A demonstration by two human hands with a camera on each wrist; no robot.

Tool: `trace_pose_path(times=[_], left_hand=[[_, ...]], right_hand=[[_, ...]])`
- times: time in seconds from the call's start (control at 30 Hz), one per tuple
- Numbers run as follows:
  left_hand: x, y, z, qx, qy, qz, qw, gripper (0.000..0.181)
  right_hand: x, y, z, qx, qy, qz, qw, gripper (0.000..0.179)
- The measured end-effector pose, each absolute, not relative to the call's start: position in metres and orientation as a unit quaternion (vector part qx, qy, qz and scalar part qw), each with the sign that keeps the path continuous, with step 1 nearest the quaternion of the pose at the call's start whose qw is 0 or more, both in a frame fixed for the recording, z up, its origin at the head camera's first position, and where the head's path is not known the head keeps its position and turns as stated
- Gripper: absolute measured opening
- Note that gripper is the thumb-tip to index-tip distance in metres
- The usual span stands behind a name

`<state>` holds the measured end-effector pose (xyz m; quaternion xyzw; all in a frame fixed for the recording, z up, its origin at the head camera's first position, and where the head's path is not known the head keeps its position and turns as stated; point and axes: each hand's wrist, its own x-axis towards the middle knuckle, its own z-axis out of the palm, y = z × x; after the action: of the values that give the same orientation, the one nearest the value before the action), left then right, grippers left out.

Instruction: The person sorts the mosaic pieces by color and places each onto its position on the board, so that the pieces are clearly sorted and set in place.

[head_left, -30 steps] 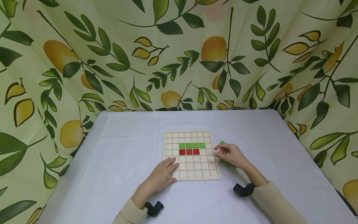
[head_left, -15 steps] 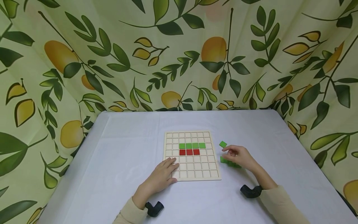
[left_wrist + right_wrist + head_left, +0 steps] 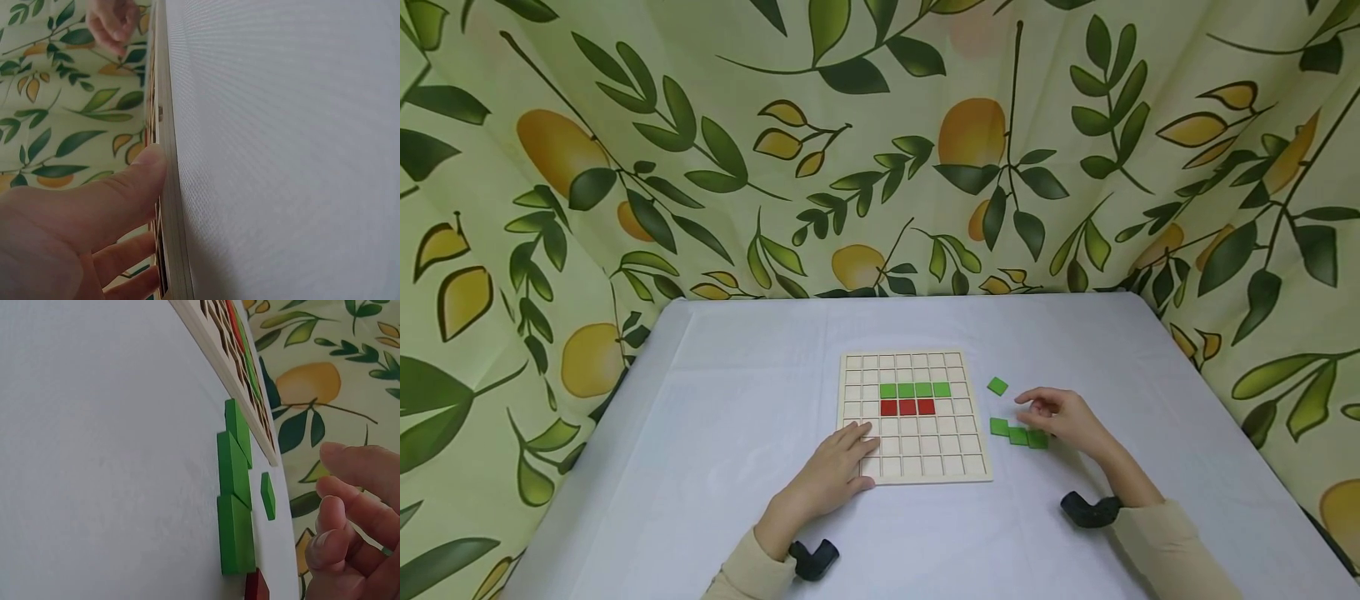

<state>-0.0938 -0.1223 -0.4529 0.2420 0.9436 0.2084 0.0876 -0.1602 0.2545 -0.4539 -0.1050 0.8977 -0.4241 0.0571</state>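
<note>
A square wooden grid board holds a row of green tiles with three red tiles in the row below. My left hand rests on its near left corner, fingers extended over the cells; in the left wrist view the thumb lies at the board's edge. To the right of the board my right hand hovers with loosely bent fingers and no tile visible in them. Under and beside it lie three green tiles in a staggered line, and a single green tile lies farther back.
In the right wrist view a red tile lies beside the green ones. A white cloth covers the table, and a leaf-and-fruit patterned curtain hangs behind and at the sides. A black wrist device sits at each sleeve.
My right hand has drawn away from the board's right edge toward the right, uncovering the single green tile and the staggered line. The left hand and the board stay in place.
</note>
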Motion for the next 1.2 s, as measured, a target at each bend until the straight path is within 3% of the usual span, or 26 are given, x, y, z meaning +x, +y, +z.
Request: trace_pose_path(times=[0.5,1.2], left_hand=[[-0.094,-0.122,-0.452,0.235,0.947,0.200,0.085,0.056],[-0.093,-0.122,-0.453,0.235,0.945,0.208,0.090,0.055]], right_hand=[[-0.158,0.271,-0.456,-0.076,0.904,-0.418,0.040,0.029],[-0.153,0.305,-0.466,-0.072,0.897,-0.428,0.087,0.037]])
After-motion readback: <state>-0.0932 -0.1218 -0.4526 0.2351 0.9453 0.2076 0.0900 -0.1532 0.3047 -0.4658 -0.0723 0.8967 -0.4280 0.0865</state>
